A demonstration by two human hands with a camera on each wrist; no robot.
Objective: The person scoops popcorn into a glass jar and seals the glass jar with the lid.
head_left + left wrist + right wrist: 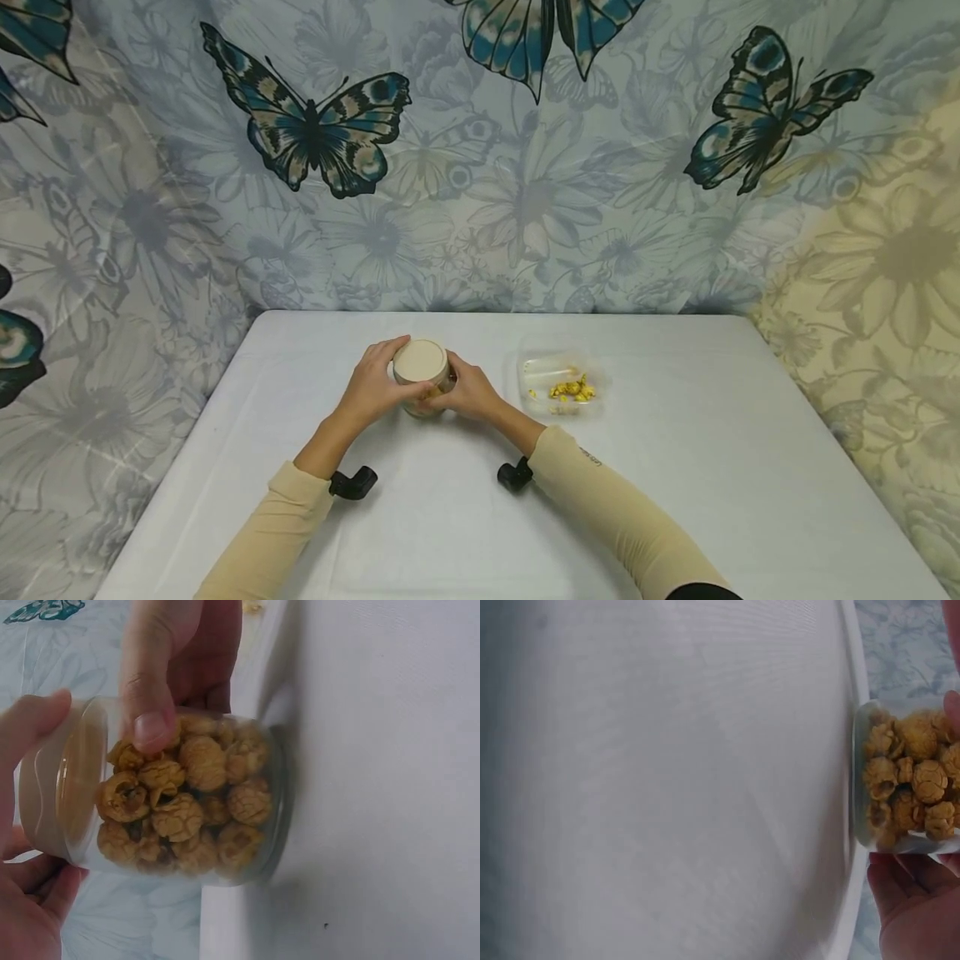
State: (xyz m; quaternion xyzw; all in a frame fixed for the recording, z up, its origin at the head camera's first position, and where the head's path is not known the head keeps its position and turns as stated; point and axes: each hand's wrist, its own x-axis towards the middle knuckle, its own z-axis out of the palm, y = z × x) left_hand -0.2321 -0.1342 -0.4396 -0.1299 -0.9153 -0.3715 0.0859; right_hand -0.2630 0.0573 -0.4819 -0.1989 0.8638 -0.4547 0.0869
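Observation:
A clear jar with a cream lid stands upright on the white table, filled with round caramel popcorn. My left hand grips the lid and upper part, its thumb across the near side and its fingers round the left. The right hand holds the jar body from the right. In the left wrist view the right thumb presses on the jar's side. The right wrist view shows the right hand against the lower body; the lid is out of frame there.
To the right of the jar sits a clear plastic container holding small yellow pieces. The white cloth-covered table ends at a butterfly-patterned backdrop. Each wrist carries a black camera.

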